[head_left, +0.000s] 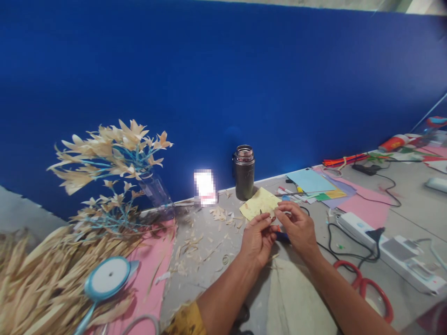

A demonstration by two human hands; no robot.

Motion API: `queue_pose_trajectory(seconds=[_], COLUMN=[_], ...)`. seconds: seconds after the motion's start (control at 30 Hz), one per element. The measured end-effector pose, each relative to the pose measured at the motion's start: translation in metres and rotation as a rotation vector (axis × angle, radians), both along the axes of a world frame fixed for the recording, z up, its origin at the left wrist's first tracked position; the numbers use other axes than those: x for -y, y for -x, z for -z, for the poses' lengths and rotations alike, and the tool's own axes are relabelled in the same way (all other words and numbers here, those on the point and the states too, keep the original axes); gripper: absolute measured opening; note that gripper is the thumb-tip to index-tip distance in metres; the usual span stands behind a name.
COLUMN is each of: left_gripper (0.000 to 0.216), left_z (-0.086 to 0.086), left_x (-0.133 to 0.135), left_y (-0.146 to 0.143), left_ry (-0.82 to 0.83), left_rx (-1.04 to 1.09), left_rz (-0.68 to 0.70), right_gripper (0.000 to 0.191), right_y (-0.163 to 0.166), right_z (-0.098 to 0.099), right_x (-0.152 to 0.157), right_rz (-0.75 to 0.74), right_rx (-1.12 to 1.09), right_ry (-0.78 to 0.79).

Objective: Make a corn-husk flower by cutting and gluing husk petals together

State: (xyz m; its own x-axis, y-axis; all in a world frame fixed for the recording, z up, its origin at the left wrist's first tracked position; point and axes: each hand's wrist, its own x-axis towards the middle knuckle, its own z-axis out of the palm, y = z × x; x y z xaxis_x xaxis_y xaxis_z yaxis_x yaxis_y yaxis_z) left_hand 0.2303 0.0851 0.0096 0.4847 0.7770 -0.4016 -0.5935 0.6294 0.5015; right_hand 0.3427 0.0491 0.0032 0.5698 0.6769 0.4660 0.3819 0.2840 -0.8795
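My left hand (258, 239) is closed in a pinch, its thumb pressed on the index finger around something small and brownish that I cannot make out. Close beside it, my right hand (298, 228) has thumb and fingertips together, and what they hold is too small to tell. Just behind both hands lies a yellow paper sheet (260, 203). Part of a blue and orange object (282, 236) shows beneath the fingers, mostly hidden. A pale sheet of cloth or paper (296, 298) lies between my forearms.
An uncapped dark flask (244, 174) stands by the blue wall. Husk flowers (115, 149) rise at left above dried husks (42, 279) and a round blue-rimmed device (109, 278). Scraps (221, 214) litter the table. At right are red-handled scissors (379, 293), a power strip (391, 253) and coloured papers (310, 180).
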Motion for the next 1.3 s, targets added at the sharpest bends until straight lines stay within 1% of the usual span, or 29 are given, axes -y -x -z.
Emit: queue_pose_trajectory(seconds=[0.33, 0.6, 0.83, 1.17, 1.3], left_gripper=[0.022, 0.030, 0.034, 0.040, 0.039], left_z=[0.0004, 0.0029, 0.0041, 0.0036, 0.0040], left_x=[0.0021, 0.0032, 0.0034, 0.0050, 0.0050], left_y=[0.0000, 0.0011, -0.0006, -0.0007, -0.0010], left_ry=[-0.032, -0.090, -0.127, -0.153, -0.152], left_rx=[0.030, -0.001, -0.044, -0.037, -0.037], left_rz=[0.011, 0.030, -0.005, -0.006, -0.011], right_gripper=[0.015, 0.013, 0.012, 0.013, 0.014], right_y=[0.0030, 0.0038, 0.0035, 0.0026, 0.0019], right_z=[-0.0031, -0.0042, -0.0025, -0.0015, -0.0006], right_x=[0.0025, 0.0039, 0.0030, 0.0024, 0.0031], right_rz=[0.034, 0.056, 0.055, 0.040, 0.033], right_rx=[0.065, 0.087, 0.108, 0.081, 0.050], right_ry=[-0.006, -0.006, -0.012, 0.003, 0.017])
